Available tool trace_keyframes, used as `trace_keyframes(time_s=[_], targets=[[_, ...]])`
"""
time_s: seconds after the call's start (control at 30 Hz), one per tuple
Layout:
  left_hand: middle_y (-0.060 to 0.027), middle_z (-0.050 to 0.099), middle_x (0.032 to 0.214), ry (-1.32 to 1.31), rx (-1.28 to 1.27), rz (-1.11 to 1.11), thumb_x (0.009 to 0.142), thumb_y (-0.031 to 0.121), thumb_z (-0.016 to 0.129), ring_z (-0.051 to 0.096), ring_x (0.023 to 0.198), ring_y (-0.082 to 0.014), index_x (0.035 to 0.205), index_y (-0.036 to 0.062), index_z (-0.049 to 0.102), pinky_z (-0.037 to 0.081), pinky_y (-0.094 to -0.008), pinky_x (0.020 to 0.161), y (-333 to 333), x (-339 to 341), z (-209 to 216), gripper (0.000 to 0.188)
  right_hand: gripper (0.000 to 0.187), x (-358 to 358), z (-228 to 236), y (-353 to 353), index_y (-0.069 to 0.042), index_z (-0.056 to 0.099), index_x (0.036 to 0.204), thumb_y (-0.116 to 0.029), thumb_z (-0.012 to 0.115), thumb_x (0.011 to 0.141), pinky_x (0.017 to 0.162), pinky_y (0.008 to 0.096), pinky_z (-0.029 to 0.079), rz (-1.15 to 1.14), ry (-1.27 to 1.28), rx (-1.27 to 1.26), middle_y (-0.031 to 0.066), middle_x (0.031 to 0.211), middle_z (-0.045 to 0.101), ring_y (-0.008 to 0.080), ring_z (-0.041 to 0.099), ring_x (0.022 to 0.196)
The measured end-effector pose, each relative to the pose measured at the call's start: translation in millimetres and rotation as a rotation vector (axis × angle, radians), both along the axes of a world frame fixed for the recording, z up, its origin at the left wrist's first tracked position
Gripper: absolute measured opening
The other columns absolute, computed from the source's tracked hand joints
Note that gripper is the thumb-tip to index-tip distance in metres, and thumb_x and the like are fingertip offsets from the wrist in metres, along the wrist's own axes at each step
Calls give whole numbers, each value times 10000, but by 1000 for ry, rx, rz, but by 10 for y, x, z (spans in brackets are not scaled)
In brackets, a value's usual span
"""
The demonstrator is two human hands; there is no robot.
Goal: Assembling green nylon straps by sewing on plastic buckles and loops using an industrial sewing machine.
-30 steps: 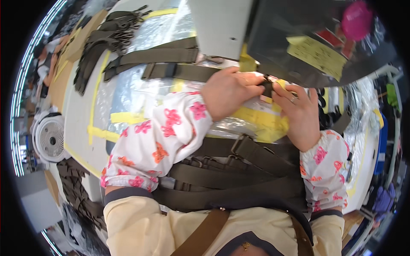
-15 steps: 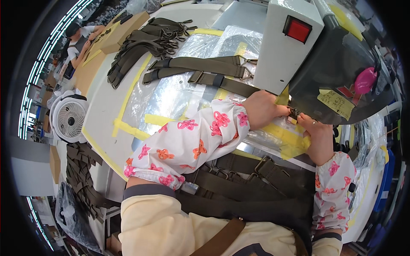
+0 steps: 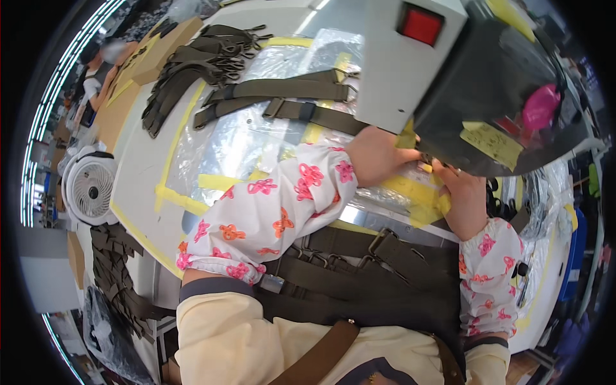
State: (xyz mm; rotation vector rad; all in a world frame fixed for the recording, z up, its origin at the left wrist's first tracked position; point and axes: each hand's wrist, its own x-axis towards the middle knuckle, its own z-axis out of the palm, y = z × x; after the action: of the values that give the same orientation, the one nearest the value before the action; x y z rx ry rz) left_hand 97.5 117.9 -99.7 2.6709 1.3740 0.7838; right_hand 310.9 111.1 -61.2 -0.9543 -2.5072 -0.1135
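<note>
My left hand [image 3: 380, 157] is closed over the end of an olive-brown webbing strap [image 3: 337, 120], beside the sewing machine's dark head [image 3: 500, 83]. Close to it, my right hand [image 3: 465, 197] has thumb and fingers pinched together at the same spot. A small dark piece between the fingertips is mostly hidden, so I cannot tell its kind. More straps with metal buckles [image 3: 282, 90] lie to the left of the machine. On my lap rest further olive straps with metal rings [image 3: 359, 269].
A white machine housing [image 3: 391, 77] with a red switch [image 3: 420, 25] stands ahead. Bundled straps with hooks [image 3: 186, 74] lie at the far left. Plastic film and yellow tape [image 3: 183, 199] cover the table. A white fan [image 3: 90, 186] stands left; another person [image 3: 96, 83] sits beyond.
The whole view has shifted slightly, so things appear farther left and a little higher. Both hands stay together at the machine, with only small finger movement.
</note>
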Motion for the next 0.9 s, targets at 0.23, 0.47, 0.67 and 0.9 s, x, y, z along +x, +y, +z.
trace_keyframes(time_s=[0.23,0.47,0.67,0.9], targets=[[-63,629,895,64,-103,-55,786,166,547,618,757,-256,994,149,611,474,-377,621,-93,-38,156,218,315,-7,-76,-20,-96,637,972,-67,624,659,979,527,273,-72,-16,-104,15,943,631,179,540,1004],[-65,558,1158,138,119,-388,690,74,591,552,1020,-269,917,45,585,514,-346,741,-51,-7,216,229,291,65,-105,-216,-112,624,976,-94,629,686,1003,561,252,-69,-106,-78,-2,1141,592,174,513,1065],[-54,595,1115,160,98,-392,668,72,591,555,1035,-254,866,54,587,525,-324,745,-41,-1,179,199,401,75,-152,-218,-96,622,1046,-44,642,649,1005,554,253,-74,-91,-87,17,1162,587,205,498,1104],[-29,640,1011,32,108,-333,665,25,637,604,948,-254,834,82,616,535,-316,665,-46,-7,136,180,405,79,-148,-165,-83,627,1032,-26,642,632,978,509,285,-39,-110,-50,10,1134,611,205,513,1065]])
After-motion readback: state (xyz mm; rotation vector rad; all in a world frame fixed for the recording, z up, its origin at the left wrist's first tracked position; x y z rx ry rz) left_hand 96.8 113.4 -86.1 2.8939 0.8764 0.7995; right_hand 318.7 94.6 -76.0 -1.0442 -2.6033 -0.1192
